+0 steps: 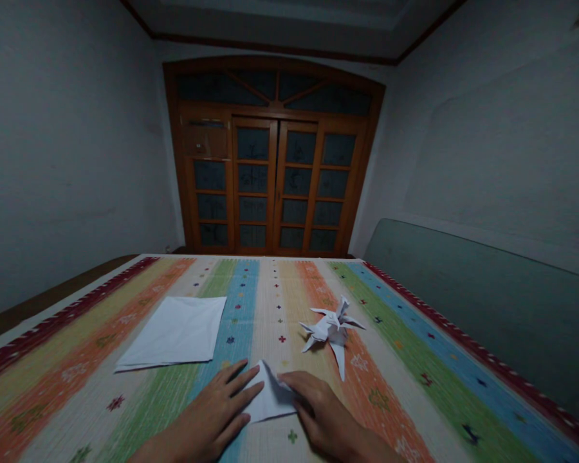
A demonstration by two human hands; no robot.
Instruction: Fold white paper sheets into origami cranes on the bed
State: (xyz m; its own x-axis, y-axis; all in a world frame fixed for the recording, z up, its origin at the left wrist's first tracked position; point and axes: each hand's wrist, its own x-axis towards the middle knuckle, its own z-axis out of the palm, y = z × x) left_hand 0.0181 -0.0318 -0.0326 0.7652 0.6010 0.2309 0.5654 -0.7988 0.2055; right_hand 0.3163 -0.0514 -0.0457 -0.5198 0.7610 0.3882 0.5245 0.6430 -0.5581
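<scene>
Well, the left hand (212,402) lies flat with its fingers spread, its fingertips on the left side of a folded white paper (270,395) at bottom centre. The right hand (318,408) curves over the paper's right side, though whether it pinches the paper I cannot tell. The hands stay slightly apart. Just ahead, right of centre, stands a white origami bird (330,331). A white paper square (174,331) lies to the left on a striped bedspread (53,386). Glazed wooden doors (270,186) fill the top centre, and a green bench back (487,308) runs along the right.
</scene>
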